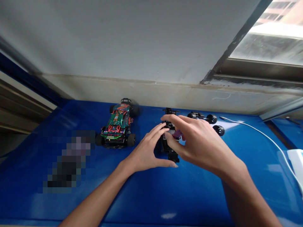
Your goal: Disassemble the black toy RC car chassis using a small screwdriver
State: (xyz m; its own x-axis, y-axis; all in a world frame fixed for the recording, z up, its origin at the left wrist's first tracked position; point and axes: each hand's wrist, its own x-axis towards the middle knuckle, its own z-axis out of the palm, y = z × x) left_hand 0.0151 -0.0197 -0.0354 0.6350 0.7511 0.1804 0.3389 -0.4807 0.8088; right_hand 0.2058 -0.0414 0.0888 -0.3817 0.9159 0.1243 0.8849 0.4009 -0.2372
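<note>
A black toy car chassis (174, 157) without a body shell lies lengthwise on the blue table, partly covered by both hands. My left hand (148, 148) is curved around its left side, fingers on the middle and thumb by its near end. Over the chassis from the right comes my right hand (196, 135), its index finger and thumb bent toward each other. Beneath that hand shows a small purple-pink piece (179, 135); its kind and whether the fingers grip it are hidden. Left of my hands stands a green and orange toy car (117, 121) on black wheels.
Behind my right hand lie black wheels on an axle (211, 119) and another loose wheel (219, 130). A white cable (258, 125) runs to a white box (297, 165) at the right edge. A blurred-out object (68, 160) lies left. A wall (132, 83) bounds the blue table (151, 198).
</note>
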